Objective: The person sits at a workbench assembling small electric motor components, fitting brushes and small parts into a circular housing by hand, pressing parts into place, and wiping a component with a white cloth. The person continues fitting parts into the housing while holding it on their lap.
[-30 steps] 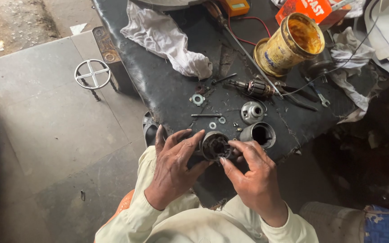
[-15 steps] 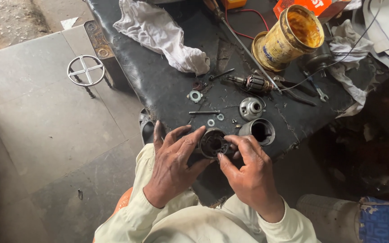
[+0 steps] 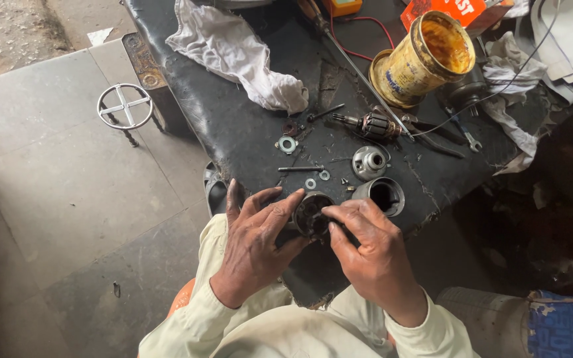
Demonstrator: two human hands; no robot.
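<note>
From the head camera, both hands meet at the near edge of a dark, grimy desk. The left hand cups a small round motor housing from the side, its fingers wrapped around it and grasping it. The right hand comes in from the other side, its thumb and forefinger pinched at the housing's open face, so both hands grip the same part just above the desk edge.

Just beyond the housing stands an open metal cylinder, with a domed end cap behind it and a wound armature further back. Washers and a bolt lie near the fingers. A tipped yellow tin and a white rag sit at the far side.
</note>
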